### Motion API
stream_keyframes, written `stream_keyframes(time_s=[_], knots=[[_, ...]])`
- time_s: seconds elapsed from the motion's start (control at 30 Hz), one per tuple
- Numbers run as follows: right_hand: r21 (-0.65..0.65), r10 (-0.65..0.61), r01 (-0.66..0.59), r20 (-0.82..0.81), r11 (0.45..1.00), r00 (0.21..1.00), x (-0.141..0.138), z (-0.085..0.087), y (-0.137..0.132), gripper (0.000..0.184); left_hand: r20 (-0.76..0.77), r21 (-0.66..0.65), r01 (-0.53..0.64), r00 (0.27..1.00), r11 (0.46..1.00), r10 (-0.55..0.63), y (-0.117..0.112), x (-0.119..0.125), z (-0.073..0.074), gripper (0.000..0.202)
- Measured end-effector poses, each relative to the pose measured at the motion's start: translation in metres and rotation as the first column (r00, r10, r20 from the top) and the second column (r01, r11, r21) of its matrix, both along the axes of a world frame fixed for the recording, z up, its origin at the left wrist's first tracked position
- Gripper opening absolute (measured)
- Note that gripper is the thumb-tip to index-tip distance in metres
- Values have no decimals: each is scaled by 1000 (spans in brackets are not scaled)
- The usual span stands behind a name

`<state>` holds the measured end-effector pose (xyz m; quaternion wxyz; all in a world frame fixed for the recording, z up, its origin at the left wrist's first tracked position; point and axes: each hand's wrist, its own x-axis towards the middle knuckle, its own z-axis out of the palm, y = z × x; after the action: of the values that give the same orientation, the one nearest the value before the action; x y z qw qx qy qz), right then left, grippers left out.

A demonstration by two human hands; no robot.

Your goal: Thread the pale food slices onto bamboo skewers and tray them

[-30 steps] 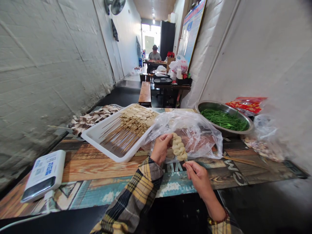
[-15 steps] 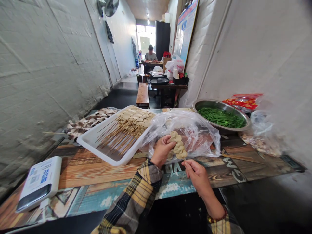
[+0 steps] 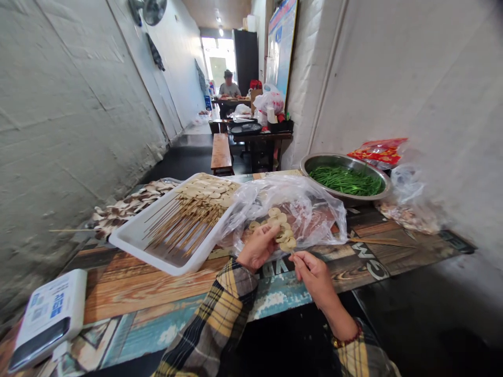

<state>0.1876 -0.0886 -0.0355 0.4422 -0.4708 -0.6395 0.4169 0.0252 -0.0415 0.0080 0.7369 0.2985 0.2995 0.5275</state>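
Observation:
My right hand (image 3: pixel 312 272) pinches the lower end of a bamboo skewer (image 3: pixel 283 233) threaded with several pale round slices. My left hand (image 3: pixel 257 246) is closed around the slices on that skewer, fingertips at the upper ones. Both hands hover over the near table edge, in front of a clear plastic bag (image 3: pixel 302 209) that holds more slices. To the left lies a white tray (image 3: pixel 133 238) stacked with finished skewers (image 3: pixel 196 207).
A steel bowl of green stems (image 3: pixel 346 180) stands at the right by a red packet (image 3: pixel 379 152) and another plastic bag (image 3: pixel 412 207). Sliced mushrooms (image 3: pixel 126 201) lie left of the tray. A white device (image 3: pixel 47 314) sits near left. A loose skewer (image 3: pixel 377 242) lies right. A person sits far off.
The view has swung so everything sits further left and lower. My hands have stayed on the skewer, the left one shifting along the slices.

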Motion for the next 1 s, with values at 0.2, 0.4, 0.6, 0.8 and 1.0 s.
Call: stream_keyframes(time_s=[0.2,0.4,0.6,0.8,1.0], knots=[[13,11,-12,49,1000,999,0,0,1,31,-108,65,-109,987,992,115,4,-2,-6,33],[51,-1,-3,78,999,997,0,-2,2,31,-80,57,-160,983,985,164,6,-8,-5,34],[50,-44,43,23,998,999,1,1,3,30,-128,66,-72,989,995,80,5,-7,-4,45],[48,-53,53,5,997,999,-1,1,3,28,-205,76,-147,966,986,160,5,-5,-7,40],[59,-99,98,5,993,995,-3,0,4,27,-165,133,-117,977,984,138,2,6,-5,46]])
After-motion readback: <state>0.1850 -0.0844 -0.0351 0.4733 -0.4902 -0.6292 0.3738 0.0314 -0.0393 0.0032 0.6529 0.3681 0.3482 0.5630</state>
